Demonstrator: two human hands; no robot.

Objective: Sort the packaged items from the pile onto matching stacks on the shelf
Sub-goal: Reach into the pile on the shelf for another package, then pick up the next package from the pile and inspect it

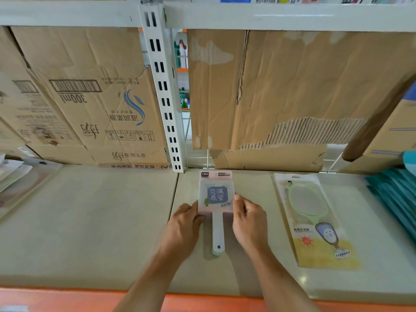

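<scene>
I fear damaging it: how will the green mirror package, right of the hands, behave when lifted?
The green mirror package probably stays stiff, as a framed mirror fills it. Its glossy sleeve may slip. The mirror face is likely fragile; lying flat, it should not roll.

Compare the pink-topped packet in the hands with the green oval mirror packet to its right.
The pink-topped packet has a square head and a bare white handle sticking out; the green oval mirror packet encloses its mirror fully. The left hand and right hand grip the pink-topped packet; the green oval mirror packet lies untouched on the shelf. The first points straight back, the second slants. Both handles point toward the person.
</scene>
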